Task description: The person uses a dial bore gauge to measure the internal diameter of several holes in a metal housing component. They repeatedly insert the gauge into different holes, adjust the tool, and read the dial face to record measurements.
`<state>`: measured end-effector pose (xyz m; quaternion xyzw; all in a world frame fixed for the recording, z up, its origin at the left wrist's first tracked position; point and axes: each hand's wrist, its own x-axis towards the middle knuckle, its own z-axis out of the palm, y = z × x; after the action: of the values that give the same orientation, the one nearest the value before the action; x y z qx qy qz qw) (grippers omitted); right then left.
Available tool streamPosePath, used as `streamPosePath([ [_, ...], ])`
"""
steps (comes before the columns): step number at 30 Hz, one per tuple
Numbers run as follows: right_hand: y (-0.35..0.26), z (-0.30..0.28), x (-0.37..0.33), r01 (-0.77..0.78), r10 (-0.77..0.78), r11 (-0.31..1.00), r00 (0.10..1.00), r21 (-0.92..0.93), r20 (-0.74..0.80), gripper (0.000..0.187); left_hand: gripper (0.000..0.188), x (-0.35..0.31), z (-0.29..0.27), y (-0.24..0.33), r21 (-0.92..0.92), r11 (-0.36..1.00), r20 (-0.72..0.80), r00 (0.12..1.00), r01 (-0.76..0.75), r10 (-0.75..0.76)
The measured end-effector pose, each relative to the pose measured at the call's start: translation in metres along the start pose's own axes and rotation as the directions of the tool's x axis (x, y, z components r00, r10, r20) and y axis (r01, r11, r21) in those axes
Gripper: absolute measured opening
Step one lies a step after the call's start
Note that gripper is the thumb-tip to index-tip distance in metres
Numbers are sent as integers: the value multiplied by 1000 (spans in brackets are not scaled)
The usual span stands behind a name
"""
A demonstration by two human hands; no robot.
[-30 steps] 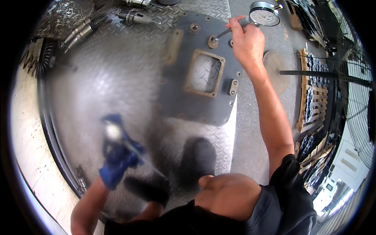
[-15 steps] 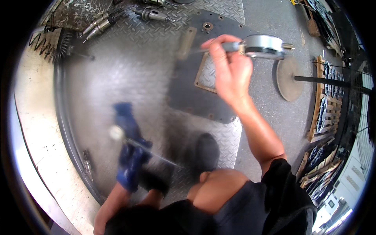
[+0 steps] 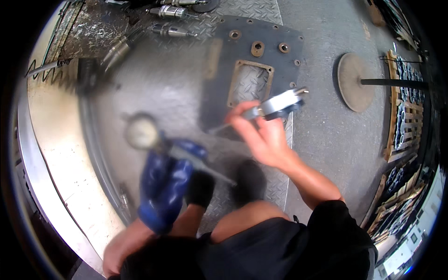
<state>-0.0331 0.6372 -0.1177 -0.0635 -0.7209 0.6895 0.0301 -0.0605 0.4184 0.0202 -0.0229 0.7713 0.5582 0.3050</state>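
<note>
My left hand (image 3: 165, 186), in a blue glove, is closed around a dial bore gauge (image 3: 142, 132). Its round pale dial points away to the left, and its thin stem runs down to the right; both are blurred. Bare of any glove, my right hand (image 3: 268, 140) grips a second dial gauge (image 3: 280, 104) by the neck below its head. That gauge's dial is turned edge-on, and its blurred stem points left. Beyond my right hand lies a dark flat metal plate (image 3: 242, 44) with bolt holes, bushings and a rectangular cutout.
Several metal tool holders (image 3: 171, 31) lie at the far left near a scuffed dark surface (image 3: 100, 21). A round disc base with a post (image 3: 350, 81) stands on the right. Wooden pallets (image 3: 391, 102) bearing metal parts line the right side. Tread plate covers part of the floor.
My right hand has come nearer and left with its gauge, now tilted. My left hand's gauge appears larger and closer. The loose blue cloth-like piece beyond my left hand no longer shows there.
</note>
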Motion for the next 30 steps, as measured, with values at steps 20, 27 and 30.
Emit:
streamPosePath([
  [20, -111, -114, -55, -235, 174, 924, 961, -302, -214, 20, 30, 102, -25, -86, -220, 975, 552, 823, -12, 135],
  [27, -97, -107, 9, -207, 178, 939, 976, -276, -127, 22, 32, 123, 0, -127, -434, 598, 431, 738, 674, -519],
  [30, -75, -96, 27, -198, 183, 968, 977, -151, -110, 21, 31, 132, -4, -134, -380, 811, 441, 858, 444, -263],
])
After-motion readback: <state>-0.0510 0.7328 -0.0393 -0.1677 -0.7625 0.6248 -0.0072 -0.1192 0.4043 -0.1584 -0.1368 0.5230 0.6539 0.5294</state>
